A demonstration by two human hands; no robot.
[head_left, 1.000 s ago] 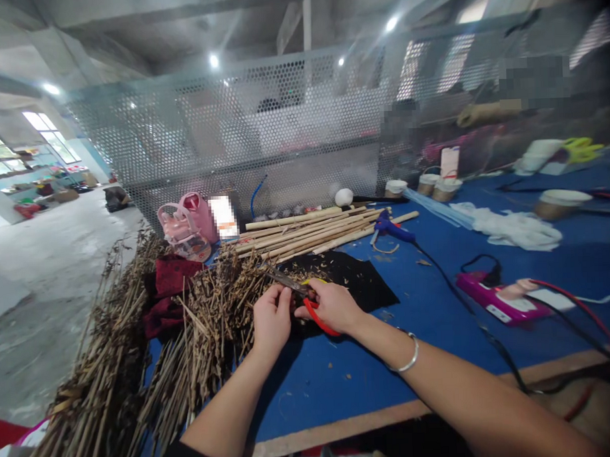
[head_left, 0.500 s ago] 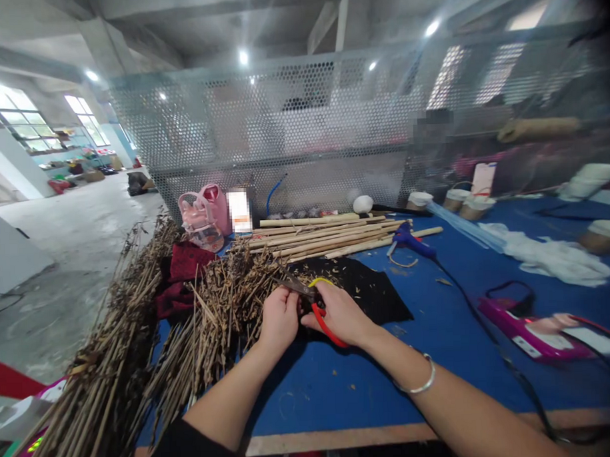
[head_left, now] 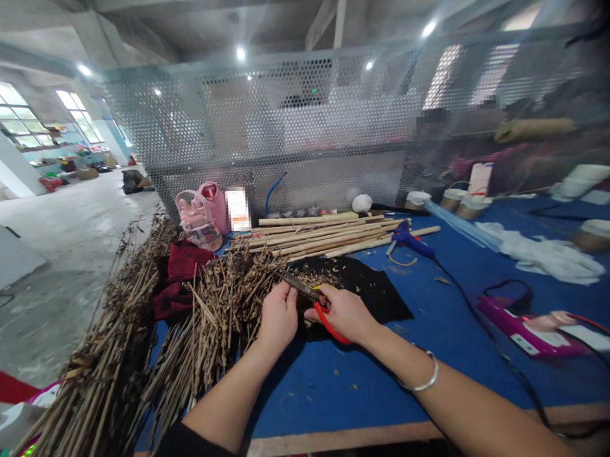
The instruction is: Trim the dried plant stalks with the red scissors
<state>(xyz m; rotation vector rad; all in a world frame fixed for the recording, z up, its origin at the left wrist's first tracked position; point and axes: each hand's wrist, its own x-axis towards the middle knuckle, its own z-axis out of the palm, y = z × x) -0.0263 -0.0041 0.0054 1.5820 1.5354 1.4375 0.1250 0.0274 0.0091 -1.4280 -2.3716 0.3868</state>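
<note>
My right hand is wrapped around the handles of a pair of scissors, one loop red and the other partly showing yellow. Their dark blades point up and left, just above the fingers of my left hand. Those left fingers are pinched together, and what lies between them is too small to tell. Right beside that hand spreads a heap of dried plant stems with knobbly heads. Under the blades lies a black cloth strewn with small plant clippings.
A larger bundle of dried stems hangs over the left table edge. Behind are pale sticks, a pink water bottle and dark red cloth. On the blue table lie a blue glue gun and a magenta power strip.
My right hand has closed the scissors' handles, and the blades have come together. My left hand stays nearly in place, still pinched. The view has shifted slightly.
</note>
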